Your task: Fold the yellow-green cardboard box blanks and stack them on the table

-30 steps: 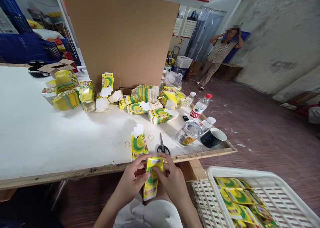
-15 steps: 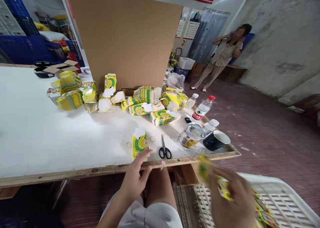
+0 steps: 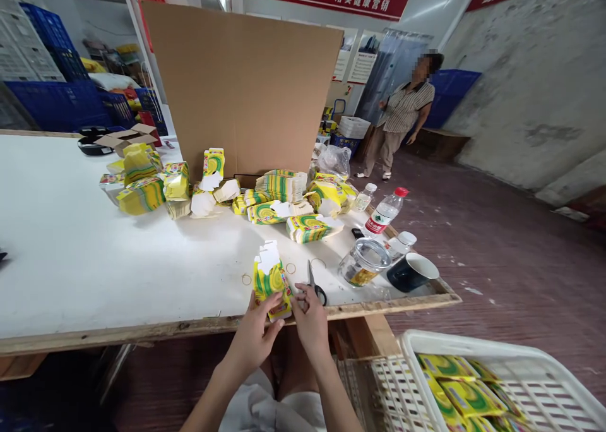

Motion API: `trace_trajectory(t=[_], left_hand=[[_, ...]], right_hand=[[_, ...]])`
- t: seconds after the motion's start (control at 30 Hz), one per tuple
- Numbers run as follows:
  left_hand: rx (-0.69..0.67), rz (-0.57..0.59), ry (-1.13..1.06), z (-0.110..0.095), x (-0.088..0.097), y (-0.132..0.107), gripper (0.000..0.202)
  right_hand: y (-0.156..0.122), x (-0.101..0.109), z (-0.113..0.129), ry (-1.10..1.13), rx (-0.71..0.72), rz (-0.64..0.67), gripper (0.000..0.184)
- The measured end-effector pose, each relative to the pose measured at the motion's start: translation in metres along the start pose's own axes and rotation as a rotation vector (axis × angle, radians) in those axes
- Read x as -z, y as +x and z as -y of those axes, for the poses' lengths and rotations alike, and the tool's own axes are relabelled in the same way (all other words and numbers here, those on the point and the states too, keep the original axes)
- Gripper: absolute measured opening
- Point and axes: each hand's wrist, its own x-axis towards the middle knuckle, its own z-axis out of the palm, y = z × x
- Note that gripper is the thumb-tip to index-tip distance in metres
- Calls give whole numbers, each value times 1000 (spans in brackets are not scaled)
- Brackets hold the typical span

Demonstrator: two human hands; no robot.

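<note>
Flat yellow-and-green cartons with white end flaps lie in a small stack at the table's front edge. My left hand grips their lower left part, fingers over the printed face and thumb near the bottom edge. On the other side, my right hand has its thumb at the cartons' right edge. Its fingers are bent and apart, over the handles of black scissors, which they partly hide. A rubber band lies left of the stack.
More cartons are heaped before a tall cardboard sheet. A jar, a dark mug and a red-capped bottle stand at right. Below is a white basket with yellow packs. A person stands behind.
My right hand has come from above the basket to the cartons, without the yellow item it held. My left hand has closed in on the cartons. The person behind has lowered their arms.
</note>
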Motion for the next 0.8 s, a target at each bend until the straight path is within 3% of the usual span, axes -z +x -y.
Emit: trace_trajectory(t=[0.1, 0.2, 0.27, 0.37, 0.5, 0.63, 0.8], left_hand=[[27, -227, -151, -4, 0, 0, 40], [103, -464, -449, -12, -4, 4, 50], [186, -425, -693, -17, -5, 6, 54], [292, -205, -1007, -24, -4, 6, 50], [316, -25, -1197, -31, 2, 2, 41], [300, -17, -1133, -33, 2, 1, 41], [295, -153, -940, -30, -6, 1, 43]], right_hand=[[-3, 11, 2, 142, -70, -2, 36], [-16, 25, 8, 270, -141, 32, 42], [-27, 28, 13, 336, -185, 78, 42], [-42, 26, 22, 409, -247, 163, 38], [-50, 21, 29, 452, -255, 238, 33], [-50, 23, 32, 314, -133, 219, 31], [-53, 24, 33, 131, -39, 198, 37]])
